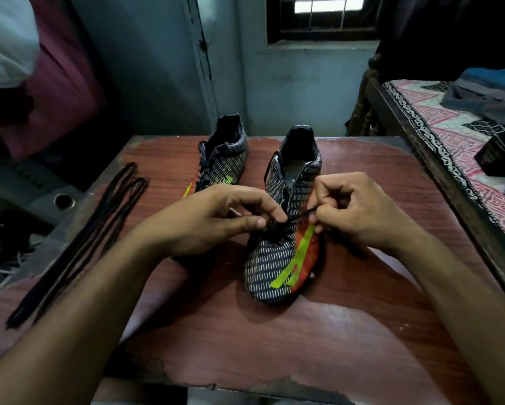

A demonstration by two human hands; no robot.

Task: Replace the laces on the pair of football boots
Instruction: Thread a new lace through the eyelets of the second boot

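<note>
Head view, two boots [277,258], two hands [216,220], spare laces [79,244]

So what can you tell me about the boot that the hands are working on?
The near boot stands upright on the wooden table, toe toward the camera, heel away. Its upper looks synthetic: black with rows of white dashes, an orange side panel and lime stripes. The upper eyelets look unlaced, and the tongue is open. Both hands, left hand and right hand, pinch a black lace at its lower eyelets.
</note>
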